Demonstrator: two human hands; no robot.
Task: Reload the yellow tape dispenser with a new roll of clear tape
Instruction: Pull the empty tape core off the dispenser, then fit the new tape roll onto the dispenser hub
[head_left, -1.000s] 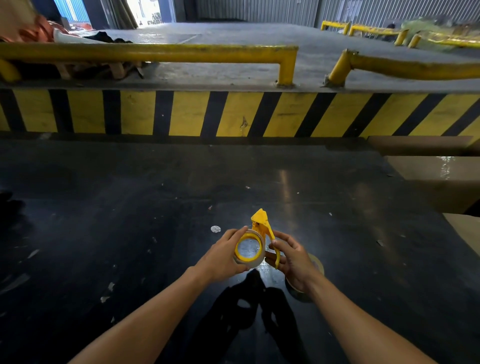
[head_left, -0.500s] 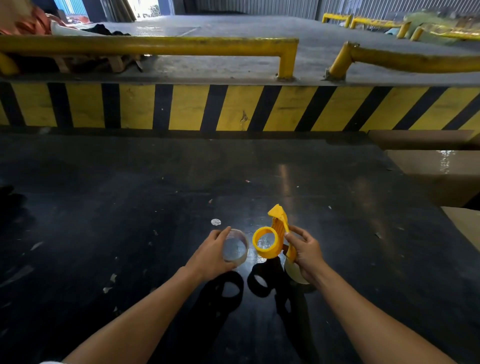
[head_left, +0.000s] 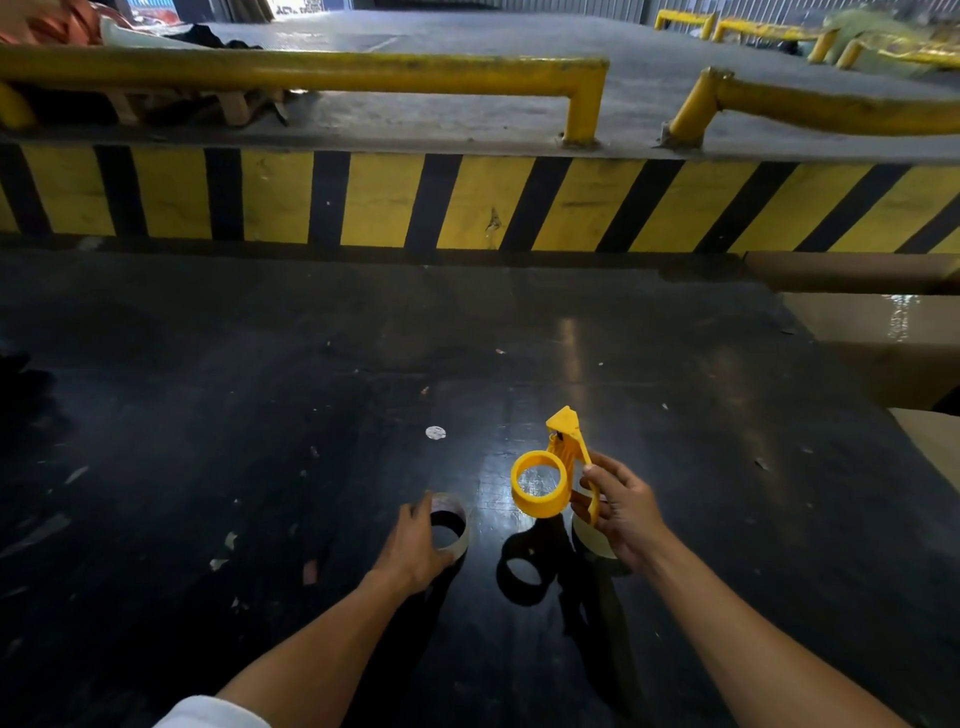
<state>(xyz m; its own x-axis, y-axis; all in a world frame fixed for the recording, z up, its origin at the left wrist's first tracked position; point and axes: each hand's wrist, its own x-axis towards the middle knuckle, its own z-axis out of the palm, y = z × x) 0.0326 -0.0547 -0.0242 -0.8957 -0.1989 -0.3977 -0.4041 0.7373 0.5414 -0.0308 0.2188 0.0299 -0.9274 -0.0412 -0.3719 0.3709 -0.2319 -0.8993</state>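
Below centre of the frame, our right hand (head_left: 621, 506) clamps the light, stiff yellow plastic tape dispenser (head_left: 551, 475) by its handle; our left hand (head_left: 415, 540) grips a thin, crushable spent tape ring (head_left: 451, 527).

The dispenser (head_left: 551, 475) sits above the floor (head_left: 260, 415), left of the right hand's (head_left: 623, 506) fingers (head_left: 597, 475). Behind that palm lies a tape roll (head_left: 592, 538) — partly hidden. An empty core (head_left: 451, 525) rests right of the left hand's (head_left: 415, 545) fingers — on the floor.

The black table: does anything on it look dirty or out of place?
Yes. Small pale scraps litter the black table, mostly left of the left hand, and a round whitish spot lies beyond it.
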